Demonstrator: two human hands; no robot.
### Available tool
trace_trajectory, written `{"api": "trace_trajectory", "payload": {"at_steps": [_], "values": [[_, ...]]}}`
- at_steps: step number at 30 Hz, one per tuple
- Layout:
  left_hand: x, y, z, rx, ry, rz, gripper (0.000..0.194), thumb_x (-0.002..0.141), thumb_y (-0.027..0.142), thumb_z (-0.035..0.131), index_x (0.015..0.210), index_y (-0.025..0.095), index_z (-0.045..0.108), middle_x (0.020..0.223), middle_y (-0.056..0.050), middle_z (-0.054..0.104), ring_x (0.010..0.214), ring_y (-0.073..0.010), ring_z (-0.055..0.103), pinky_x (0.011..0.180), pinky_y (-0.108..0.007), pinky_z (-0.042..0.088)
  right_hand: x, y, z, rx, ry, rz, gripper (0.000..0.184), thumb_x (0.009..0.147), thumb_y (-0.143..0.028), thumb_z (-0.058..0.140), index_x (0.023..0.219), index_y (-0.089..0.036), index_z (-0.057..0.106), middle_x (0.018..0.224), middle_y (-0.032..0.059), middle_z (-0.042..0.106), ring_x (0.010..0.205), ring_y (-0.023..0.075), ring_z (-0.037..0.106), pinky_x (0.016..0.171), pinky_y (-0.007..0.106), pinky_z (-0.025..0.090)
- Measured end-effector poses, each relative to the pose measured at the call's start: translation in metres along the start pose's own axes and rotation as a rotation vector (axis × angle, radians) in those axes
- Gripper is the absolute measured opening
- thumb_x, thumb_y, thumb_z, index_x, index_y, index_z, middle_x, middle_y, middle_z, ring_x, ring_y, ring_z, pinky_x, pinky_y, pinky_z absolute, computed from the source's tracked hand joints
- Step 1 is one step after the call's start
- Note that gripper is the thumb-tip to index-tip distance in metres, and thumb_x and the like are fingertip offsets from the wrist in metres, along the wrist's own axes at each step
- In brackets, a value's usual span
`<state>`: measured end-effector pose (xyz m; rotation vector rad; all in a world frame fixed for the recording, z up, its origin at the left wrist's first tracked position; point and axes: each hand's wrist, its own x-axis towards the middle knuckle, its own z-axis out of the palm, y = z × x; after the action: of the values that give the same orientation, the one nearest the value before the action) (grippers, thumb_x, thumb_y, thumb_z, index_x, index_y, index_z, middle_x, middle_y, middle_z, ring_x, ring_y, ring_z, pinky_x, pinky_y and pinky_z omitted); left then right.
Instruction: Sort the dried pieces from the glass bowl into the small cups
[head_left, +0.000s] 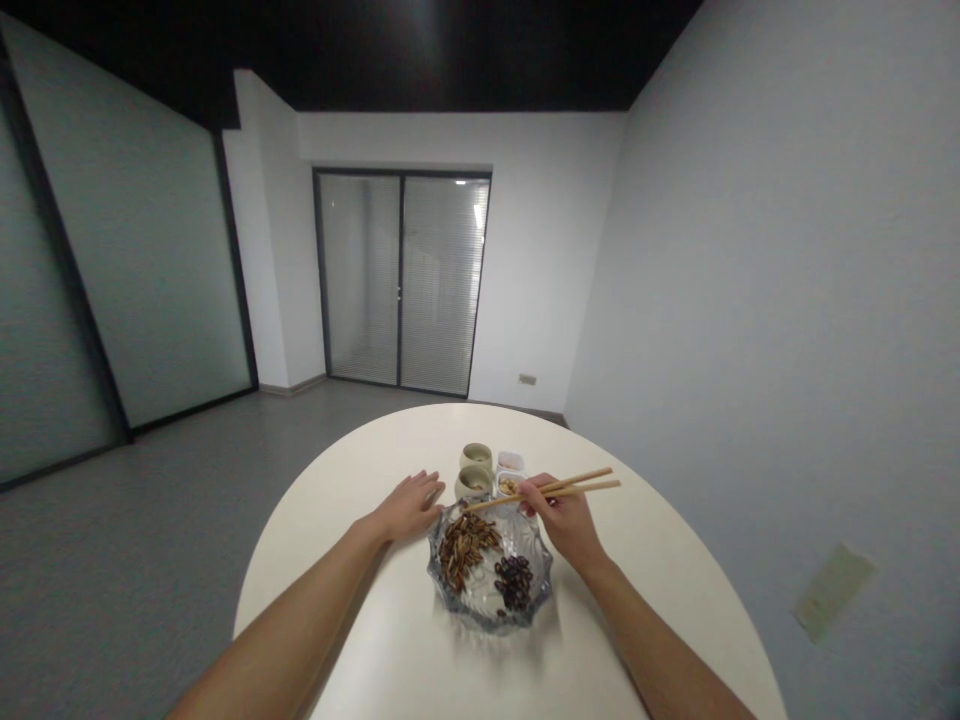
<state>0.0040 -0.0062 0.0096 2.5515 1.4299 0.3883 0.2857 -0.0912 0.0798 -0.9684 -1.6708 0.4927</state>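
Wooden chopsticks [577, 486] in R hand [568, 522], L hand [409, 507] by glass bowl [480, 612].

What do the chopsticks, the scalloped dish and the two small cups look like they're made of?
The chopsticks look like bamboo or light wood: pale, straw-coloured and matte. The dish looks like pressed glass, though clear plastic is possible: see-through and glossy, with moulded facets. The cups look like glazed ceramic: opaque beige with a soft sheen.

Glass bowl [480, 612] sits on round table [352, 455], seed heap [466, 550] inside left, second heap [514, 583] inside right, two cups [475, 470] and two small dishes [510, 462] behind.
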Motion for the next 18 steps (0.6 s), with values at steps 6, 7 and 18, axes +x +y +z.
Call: {"api": "trace_trajectory", "payload": {"at_steps": [6,7,18], "values": [[0.0,0.0,-0.001,0.003,-0.003,-0.004,0.055,0.094,0.043,0.045,0.144,0.019,0.046,0.157,-0.01,0.033,0.147,-0.0312,0.024,0.119,-0.051,0.021,0.0,-0.002,0.0,-0.048,0.165,-0.048,0.033,0.092,-0.047,0.06,0.075,-0.02,0.07,0.06,0.0012,0.067,0.055,0.0162,0.061,0.054,0.025,0.049],[0.0,0.0,-0.001,0.004,-0.001,-0.004,0.055,0.094,0.043,0.044,0.144,0.019,0.046,0.157,-0.01,0.033,0.147,-0.0311,0.024,0.119,-0.051,0.021,0.0,-0.002,0.0,-0.066,0.188,-0.051,0.033,0.092,-0.047,0.059,0.075,-0.02,0.07,0.06,0.0011,0.067,0.055,0.0164,0.061,0.055,0.026,0.049],[-0.001,0.001,-0.001,0.002,0.012,0.003,0.054,0.094,0.043,0.045,0.142,0.02,0.047,0.157,-0.01,0.034,0.146,-0.0314,0.025,0.118,-0.051,0.022,0.002,0.013,0.0,-0.167,0.166,0.012,0.038,0.093,-0.053,0.054,0.081,-0.02,0.07,0.068,0.0022,0.07,0.063,0.0193,0.064,0.06,0.028,0.049]]}}
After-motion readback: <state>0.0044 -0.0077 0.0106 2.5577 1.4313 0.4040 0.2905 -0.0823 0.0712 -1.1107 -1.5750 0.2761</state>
